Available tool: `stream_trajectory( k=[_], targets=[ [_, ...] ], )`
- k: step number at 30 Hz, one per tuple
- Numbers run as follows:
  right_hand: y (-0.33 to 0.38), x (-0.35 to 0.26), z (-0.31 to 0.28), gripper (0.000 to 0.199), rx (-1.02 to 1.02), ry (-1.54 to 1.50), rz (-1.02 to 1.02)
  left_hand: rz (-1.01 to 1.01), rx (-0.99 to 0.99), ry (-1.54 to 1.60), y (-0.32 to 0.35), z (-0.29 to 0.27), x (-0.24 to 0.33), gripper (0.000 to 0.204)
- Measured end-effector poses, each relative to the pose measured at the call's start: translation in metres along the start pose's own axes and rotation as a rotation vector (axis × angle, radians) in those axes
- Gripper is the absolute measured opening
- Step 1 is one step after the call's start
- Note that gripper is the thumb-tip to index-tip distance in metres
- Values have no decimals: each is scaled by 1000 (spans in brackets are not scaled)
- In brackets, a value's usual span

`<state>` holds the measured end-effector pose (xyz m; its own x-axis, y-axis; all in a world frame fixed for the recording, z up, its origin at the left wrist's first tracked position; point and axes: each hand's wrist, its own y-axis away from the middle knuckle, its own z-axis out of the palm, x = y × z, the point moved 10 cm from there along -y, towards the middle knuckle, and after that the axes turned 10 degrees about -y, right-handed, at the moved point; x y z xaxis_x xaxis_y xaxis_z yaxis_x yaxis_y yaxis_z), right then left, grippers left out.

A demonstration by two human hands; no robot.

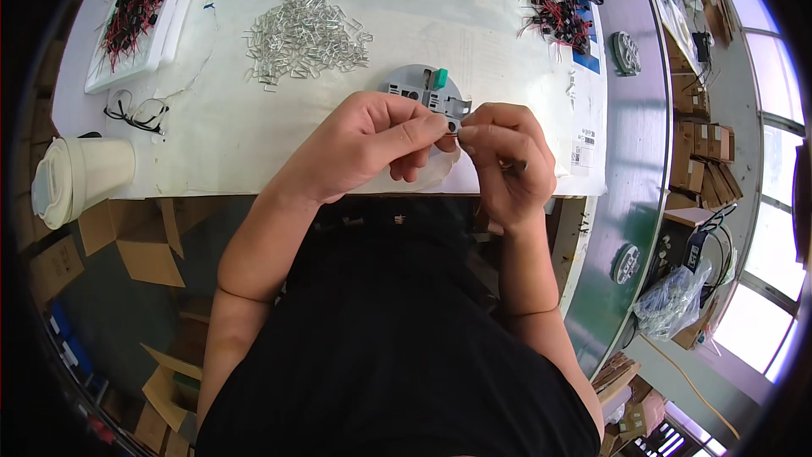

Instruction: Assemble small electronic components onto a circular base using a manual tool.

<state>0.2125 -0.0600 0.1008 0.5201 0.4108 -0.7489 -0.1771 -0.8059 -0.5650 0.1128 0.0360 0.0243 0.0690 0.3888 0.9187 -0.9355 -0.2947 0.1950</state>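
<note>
We sit at a worktop (211,152) covered with a white sheet, its near edge running just above our lap. To our right a long bench with a glossy grey-green top (630,161) curves away, mirroring the daylight. Beyond it, along the far right, tall windows (774,68) let in bright light, and brown cardboard boxes (702,152) stand stacked on the floor beside them. On our lower left, flattened cardboard pieces (139,250) lie scattered over a dark grey floor (101,313), and more cardboard shows at the lower right (630,410).
</note>
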Motion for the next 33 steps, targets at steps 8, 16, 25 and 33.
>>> stream_trajectory(
  k=[8, 16, 25, 33],
  targets=[
    [26, 40, 0, 22, 11, -300, 524, 71, 89, -104, 0, -1, 1, 19],
    [23, 45, -13, 21, -11, -103, 583, 259, 274, -639, 4, -13, 28, 12],
    [5, 35, 3, 18, -140, 270, 429, 395, 468, -1180, 4, -14, 38, 13],
    [-7, 34, 18, 19, -372, 535, 355, 327, 440, -1174, -2, -18, 27, 20]
  ],
)
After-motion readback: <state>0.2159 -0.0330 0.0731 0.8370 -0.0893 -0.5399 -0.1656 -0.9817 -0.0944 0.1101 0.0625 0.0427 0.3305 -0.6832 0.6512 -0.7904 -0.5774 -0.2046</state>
